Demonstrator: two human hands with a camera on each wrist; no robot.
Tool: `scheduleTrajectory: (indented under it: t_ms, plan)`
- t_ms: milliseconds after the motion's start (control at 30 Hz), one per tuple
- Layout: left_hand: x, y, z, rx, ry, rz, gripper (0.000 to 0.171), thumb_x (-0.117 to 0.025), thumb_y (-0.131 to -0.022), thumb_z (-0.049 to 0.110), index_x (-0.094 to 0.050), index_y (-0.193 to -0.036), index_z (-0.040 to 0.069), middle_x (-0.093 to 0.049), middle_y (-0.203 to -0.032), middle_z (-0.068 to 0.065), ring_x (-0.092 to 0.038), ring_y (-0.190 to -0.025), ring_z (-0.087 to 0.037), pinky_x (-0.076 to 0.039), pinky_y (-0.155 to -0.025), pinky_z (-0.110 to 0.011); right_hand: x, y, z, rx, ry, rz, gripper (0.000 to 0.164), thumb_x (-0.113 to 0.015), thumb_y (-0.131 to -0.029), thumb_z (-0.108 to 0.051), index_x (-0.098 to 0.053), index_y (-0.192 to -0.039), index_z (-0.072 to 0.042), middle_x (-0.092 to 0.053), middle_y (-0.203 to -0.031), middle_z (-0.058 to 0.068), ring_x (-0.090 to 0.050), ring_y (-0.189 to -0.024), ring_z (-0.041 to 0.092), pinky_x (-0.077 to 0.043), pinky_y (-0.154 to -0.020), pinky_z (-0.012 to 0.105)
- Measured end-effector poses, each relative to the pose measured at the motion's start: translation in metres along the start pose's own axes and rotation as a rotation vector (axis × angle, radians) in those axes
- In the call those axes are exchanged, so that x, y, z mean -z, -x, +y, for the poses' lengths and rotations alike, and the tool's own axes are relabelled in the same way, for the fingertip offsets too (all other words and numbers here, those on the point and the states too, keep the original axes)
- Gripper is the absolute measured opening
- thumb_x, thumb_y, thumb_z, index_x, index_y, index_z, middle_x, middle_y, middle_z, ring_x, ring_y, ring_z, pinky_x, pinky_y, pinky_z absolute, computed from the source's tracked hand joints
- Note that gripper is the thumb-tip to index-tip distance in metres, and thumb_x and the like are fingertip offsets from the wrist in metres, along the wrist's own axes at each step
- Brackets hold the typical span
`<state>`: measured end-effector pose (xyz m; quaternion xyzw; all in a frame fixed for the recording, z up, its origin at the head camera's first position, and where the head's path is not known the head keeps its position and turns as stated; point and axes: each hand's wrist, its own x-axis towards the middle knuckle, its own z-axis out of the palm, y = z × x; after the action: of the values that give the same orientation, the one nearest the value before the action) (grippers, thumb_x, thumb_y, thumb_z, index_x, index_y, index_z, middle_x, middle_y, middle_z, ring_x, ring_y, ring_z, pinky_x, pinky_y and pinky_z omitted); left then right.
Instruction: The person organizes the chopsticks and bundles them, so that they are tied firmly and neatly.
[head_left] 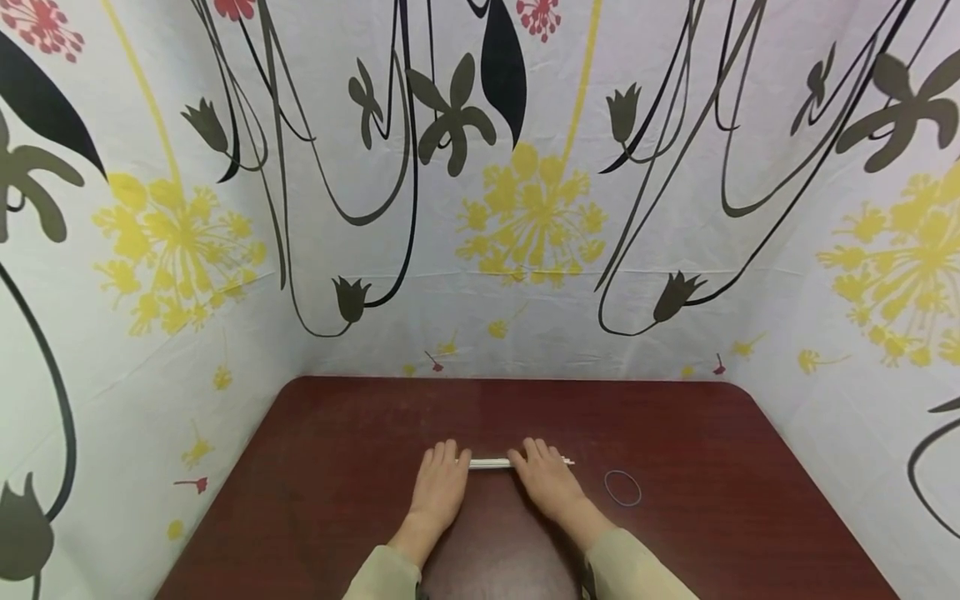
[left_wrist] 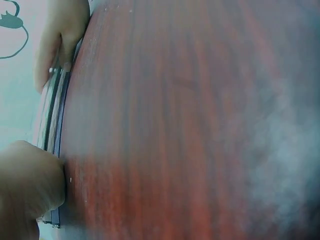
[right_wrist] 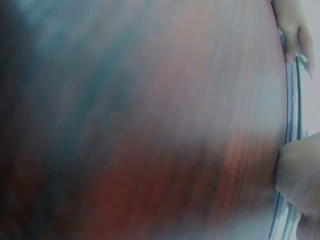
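Observation:
A bundle of thin white sticks (head_left: pixel 489 463) lies crosswise over the table, with its uneven ends showing past the right hand. My left hand (head_left: pixel 441 482) grips the left part of it, thumb on the near side and fingers over the top. Farther along, my right hand (head_left: pixel 550 483) holds the right part the same way. Between the two thumbs a short stretch of sticks is bare. In the left wrist view the sticks (left_wrist: pixel 54 115) run between both hands, close along the tabletop. The right wrist view shows the sticks (right_wrist: pixel 294 105) from the other side.
To the right of the right hand, a thin bluish loop like a rubber band (head_left: pixel 621 472) lies on the dark red-brown table (head_left: pixel 360 433). Patterned white cloth (head_left: pixel 525 333) with flowers hangs behind the table and along both sides.

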<state>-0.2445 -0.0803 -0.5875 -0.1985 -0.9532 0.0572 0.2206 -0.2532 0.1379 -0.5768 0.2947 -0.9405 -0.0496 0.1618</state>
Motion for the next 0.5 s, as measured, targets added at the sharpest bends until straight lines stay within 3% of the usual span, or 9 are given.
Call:
scheduleTrajectory:
  t_ms: [333,500]
  plan:
    - [0.0027,-0.0003,-0.0003,0.015,0.068,-0.048,0.024,-0.064,-0.091,0.005,-0.061,-0.115,0.011,-0.052,-0.105,-0.008,-0.051,-0.095,-0.025,-0.047,-0.084,-0.039,0.0053,-0.0027,-0.0011,-0.013,-0.038,-0.001,0.019,-0.060,-0.093,-0.008,-0.056,-0.111,-0.010,-0.051,-0.097,0.010,-0.052,-0.089,0.027,-0.049,-0.072,0.042]
    - [0.0017,0.0006,-0.0003,0.014,0.050,-0.021,0.025,-0.066,-0.090,0.008,-0.061,-0.113,0.012,-0.052,-0.103,-0.009,-0.051,-0.094,-0.026,-0.046,-0.083,-0.040,0.0070,-0.0033,-0.0023,0.017,-0.021,0.017,0.018,-0.061,-0.091,-0.006,-0.054,-0.107,-0.010,-0.049,-0.093,0.008,-0.050,-0.086,0.025,-0.048,-0.072,0.041]
